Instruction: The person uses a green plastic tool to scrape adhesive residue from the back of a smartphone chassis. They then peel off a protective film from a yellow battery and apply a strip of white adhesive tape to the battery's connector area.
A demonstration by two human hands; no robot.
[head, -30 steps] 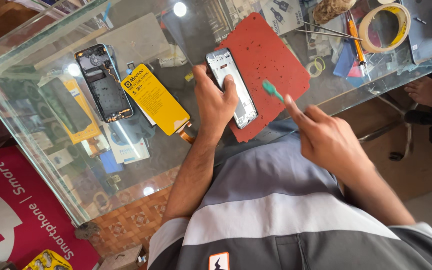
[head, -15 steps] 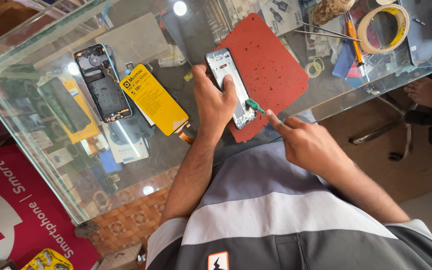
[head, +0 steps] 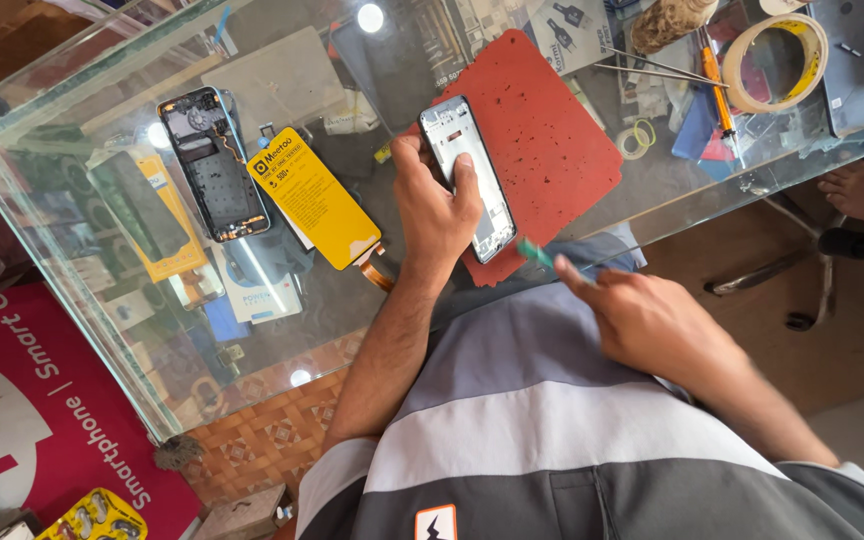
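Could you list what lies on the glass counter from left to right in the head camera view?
Opened phone body → yellow battery → left hand pressing the phone frame → red mat → green-handled tool in the right hand → orange-handled screwdriver → tape roll.

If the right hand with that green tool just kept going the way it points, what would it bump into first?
Most likely the lower end of the opened phone frame on the red mat, which the left hand holds. The right hand aims its green-tipped tool there, though depth is unclear.
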